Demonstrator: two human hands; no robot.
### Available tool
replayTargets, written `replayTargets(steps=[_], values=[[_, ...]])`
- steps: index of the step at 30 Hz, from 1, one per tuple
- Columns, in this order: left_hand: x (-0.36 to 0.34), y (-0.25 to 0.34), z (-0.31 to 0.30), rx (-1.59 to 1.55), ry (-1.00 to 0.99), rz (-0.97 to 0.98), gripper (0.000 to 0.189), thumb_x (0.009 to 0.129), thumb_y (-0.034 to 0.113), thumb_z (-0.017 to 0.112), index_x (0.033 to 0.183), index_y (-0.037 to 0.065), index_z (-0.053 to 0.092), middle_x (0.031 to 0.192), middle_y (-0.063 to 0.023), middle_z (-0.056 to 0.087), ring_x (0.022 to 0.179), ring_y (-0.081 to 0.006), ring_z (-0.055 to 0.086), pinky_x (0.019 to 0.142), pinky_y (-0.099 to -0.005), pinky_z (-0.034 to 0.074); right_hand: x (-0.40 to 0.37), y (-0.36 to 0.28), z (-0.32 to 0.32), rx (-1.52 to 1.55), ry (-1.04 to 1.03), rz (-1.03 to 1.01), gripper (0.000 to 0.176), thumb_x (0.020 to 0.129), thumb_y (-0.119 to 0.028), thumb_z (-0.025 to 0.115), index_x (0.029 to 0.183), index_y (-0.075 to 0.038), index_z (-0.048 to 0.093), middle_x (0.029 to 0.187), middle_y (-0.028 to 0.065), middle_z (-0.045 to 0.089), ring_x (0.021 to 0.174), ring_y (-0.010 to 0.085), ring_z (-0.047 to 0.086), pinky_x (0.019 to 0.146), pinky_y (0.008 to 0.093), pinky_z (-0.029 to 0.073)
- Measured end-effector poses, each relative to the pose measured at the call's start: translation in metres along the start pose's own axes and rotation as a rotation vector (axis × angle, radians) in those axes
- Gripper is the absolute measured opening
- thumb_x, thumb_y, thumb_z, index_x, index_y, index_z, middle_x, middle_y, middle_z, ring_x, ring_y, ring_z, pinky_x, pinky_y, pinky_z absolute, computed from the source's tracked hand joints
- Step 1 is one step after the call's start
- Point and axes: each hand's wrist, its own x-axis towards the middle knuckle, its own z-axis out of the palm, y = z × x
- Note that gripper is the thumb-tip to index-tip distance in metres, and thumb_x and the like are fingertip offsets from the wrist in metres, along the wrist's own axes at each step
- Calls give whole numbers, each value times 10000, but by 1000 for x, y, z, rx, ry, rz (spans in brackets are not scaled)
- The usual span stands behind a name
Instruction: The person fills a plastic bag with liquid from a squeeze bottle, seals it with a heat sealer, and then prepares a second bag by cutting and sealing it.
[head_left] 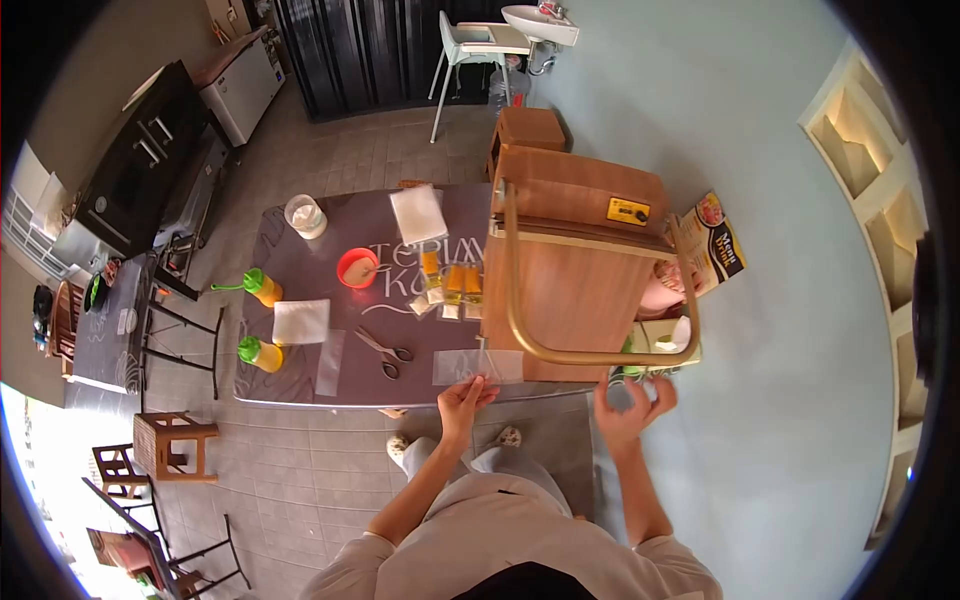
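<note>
My left hand is at the table's front edge, its fingertips pinched on the lower edge of a clear plastic bag lying flat. My right hand is off the front right corner, fingers curled but apart, with nothing visible in them. It is just below a brass-coloured tubular frame on a wooden box. Left of the bag lie scissors with dark handles and another clear plastic strip. Behind the bag are several small yellow and white packets.
On the dark table stand a red bowl, a white-filled plastic cup, two green-topped yellow squeeze bottles and white square stacks. A tissue box and menu card stand beside the wooden box, near the wall.
</note>
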Motion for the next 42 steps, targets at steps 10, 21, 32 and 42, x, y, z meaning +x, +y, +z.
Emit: replayTargets(steps=[10,21,32,42], values=[[25,10,74,93,7,193,253,841,173,585,950,-55,606,805,-112,646,722,-160,634,622,-242,515,148,59,25,187,-149,-240,221,634,-191,711,601,-134,501,479,3,471,436,190,472,422,300,342],[113,24,147,-118,-106,289,261,817,209,622,905,-37,612,797,-106,642,724,-170,633,618,-244,504,247,63,62,111,-290,-121,221,654,-303,692,651,-156,526,444,-3,493,421,212,491,402,309,356],[131,20,159,-138,-70,199,288,808,241,633,876,-38,610,807,-108,638,745,-184,631,626,-249,497,239,55,58,7,-248,-156,346,697,-448,662,604,-150,514,380,-9,416,364,185,434,373,298,318],[129,21,155,-118,-100,224,281,808,239,633,870,-35,612,818,-117,641,741,-186,635,626,-246,501,223,52,37,19,-491,-139,163,660,-245,660,633,-133,545,447,21,460,433,204,456,425,318,325]])
